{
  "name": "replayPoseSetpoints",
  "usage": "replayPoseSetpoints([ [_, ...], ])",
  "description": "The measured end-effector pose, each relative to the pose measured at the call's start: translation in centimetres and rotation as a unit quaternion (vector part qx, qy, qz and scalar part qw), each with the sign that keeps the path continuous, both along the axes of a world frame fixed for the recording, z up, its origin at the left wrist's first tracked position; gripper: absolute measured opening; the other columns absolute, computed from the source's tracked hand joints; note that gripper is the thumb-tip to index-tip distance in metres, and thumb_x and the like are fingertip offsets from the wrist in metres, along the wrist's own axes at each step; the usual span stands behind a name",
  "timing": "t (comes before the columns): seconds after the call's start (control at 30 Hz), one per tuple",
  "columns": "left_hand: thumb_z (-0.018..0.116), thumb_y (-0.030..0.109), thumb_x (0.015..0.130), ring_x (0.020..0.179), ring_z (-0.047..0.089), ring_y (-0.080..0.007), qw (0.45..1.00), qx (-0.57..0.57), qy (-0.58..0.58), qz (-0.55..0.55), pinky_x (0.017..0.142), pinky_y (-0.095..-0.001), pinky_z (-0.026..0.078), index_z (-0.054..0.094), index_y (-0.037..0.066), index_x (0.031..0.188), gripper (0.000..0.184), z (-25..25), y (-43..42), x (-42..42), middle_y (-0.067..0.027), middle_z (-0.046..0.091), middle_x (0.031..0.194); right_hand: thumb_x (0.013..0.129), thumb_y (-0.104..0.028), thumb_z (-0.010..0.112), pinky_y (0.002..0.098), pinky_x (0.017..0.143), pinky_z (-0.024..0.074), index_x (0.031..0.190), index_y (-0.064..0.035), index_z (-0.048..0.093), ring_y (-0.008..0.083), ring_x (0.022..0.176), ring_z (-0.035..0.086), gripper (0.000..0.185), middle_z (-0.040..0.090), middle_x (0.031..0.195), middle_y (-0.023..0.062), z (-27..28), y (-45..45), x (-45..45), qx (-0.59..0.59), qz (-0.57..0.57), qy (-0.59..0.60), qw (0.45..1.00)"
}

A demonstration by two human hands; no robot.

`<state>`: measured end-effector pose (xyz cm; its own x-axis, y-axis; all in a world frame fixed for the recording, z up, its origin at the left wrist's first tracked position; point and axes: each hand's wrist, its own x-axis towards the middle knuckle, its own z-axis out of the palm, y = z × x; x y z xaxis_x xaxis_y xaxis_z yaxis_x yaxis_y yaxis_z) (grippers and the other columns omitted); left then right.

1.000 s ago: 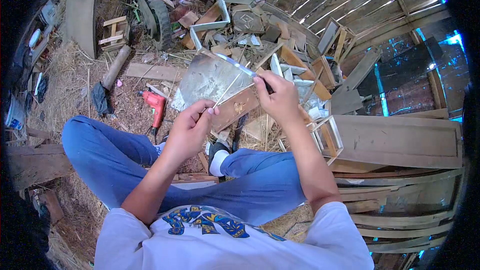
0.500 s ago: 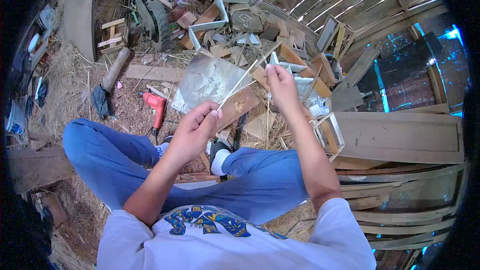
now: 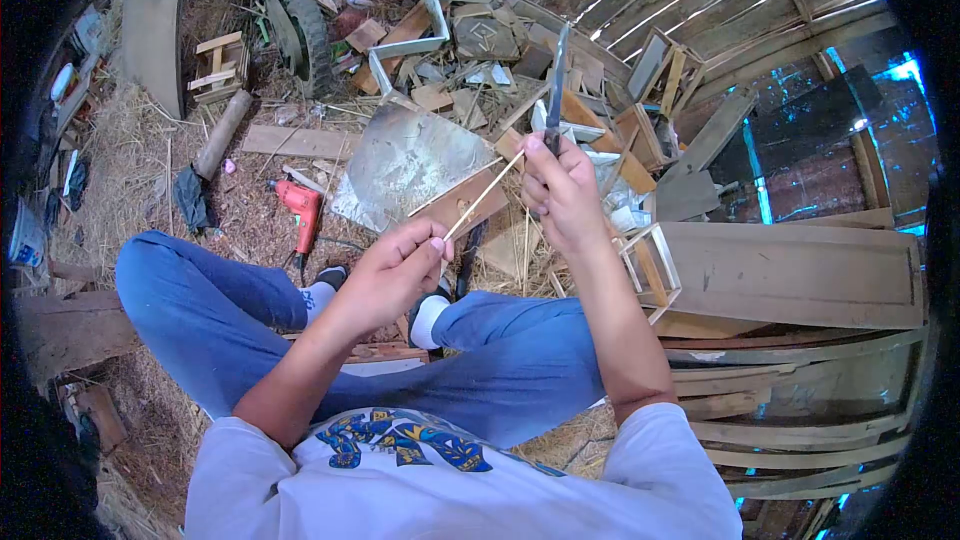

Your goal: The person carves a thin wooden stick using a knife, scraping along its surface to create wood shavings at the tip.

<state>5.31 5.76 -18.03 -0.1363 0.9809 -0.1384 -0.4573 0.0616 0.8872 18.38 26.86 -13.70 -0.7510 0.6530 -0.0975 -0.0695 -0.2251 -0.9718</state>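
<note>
A thin pale wooden stick [image 3: 484, 195] slants up from my left hand [image 3: 396, 268], whose thumb and fingers pinch its lower end. The stick's upper end meets the thumb of my right hand [image 3: 562, 190]. That hand is closed around the dark handle of a knife [image 3: 557, 90], its blade pointing up and away from me. Beneath the stick lies a brown wooden board [image 3: 480, 202], beside a worn grey metal-like sheet [image 3: 415, 165] on the floor.
A red power drill [image 3: 300, 208] rests on the chip-strewn ground near my left foot. Scrap wood and white-edged frames [image 3: 412, 47] pile up ahead. A small wooden frame [image 3: 655, 270] and large panels [image 3: 790, 275] are at my right. A round log [image 3: 224, 135] lies at left.
My right hand has moved slightly down and turned, so the knife blade now shows broadside and upright. My left hand has shifted a little lower, still pinching the stick.
</note>
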Motion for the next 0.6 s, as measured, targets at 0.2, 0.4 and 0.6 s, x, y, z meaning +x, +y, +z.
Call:
replayPoseSetpoints([
  [0.2,0.047,0.03,0.112,0.05,0.033,-0.0039,0.999,-0.027,-0.033,-0.005,0.045,-0.023,0.024,0.056,0.008,0.108,0.024,1.2,-0.2,0.1,0.0061,0.041,0.065,0.104,-0.022,0.067,0.0226,0.045,0.019,0.102,-0.0068,0.067,-0.0004,0.048,0.03,0.015,0.045,0.065,-0.0107,-0.1,-1.6,0.1,0.023,0.038,-0.006,0.999],
  [0.4,0.045,0.027,0.113,0.052,0.034,-0.0031,1.0,0.0,-0.008,0.015,0.046,-0.0221,0.026,0.056,0.008,0.109,0.022,1.4,-0.2,0.6,0.0058,0.043,0.067,0.105,-0.022,0.065,0.0233,0.064,0.0427,0.104,-0.0032,0.07,0.0035,0.071,0.055,0.019,0.063,0.082,-0.0038,0.0,-2.9,-0.1,0.091,0.083,-0.057,0.991],
  [0.6,0.047,0.023,0.113,0.054,0.034,-0.0017,0.995,0.057,0.023,0.078,0.049,-0.0221,0.025,0.057,0.008,0.108,0.018,1.3,-0.4,1.2,0.0074,0.042,0.068,0.102,-0.024,0.066,0.0293,0.08,0.0505,0.1,-0.0017,0.069,0.0139,0.088,0.066,0.023,0.071,0.09,0.0058,0.4,-3.4,0.0,0.306,0.037,-0.035,0.951],
])
